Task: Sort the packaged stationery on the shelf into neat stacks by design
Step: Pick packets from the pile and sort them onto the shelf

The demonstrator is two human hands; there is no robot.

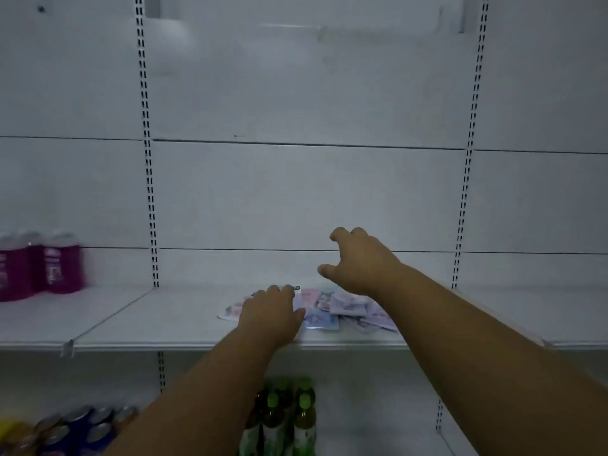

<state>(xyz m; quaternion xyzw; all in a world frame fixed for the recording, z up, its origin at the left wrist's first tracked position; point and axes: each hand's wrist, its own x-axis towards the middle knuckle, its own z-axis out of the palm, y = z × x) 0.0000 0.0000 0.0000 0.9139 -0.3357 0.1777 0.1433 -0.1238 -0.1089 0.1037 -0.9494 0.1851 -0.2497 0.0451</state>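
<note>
Packets: loose heap of pastel pink and blue plastic-wrapped stationery packets point(332, 309), mid white metal shelf point(164, 319), near front edge.
Left hand point(271, 312): palm down, flat on heap's left part.
Right hand point(358, 261): fingers spread wide, raised above heap's right part, empty.

Two bare forearms enter from 5 and 7 o'clock, with no sleeve, watch, band or ring visible on either. The left hand point(271, 312) shows its back and knuckles. The right hand point(358, 261) also shows its back, with the thumb at 9 o'clock. Motion blur hides the nails and finer detail.
</note>
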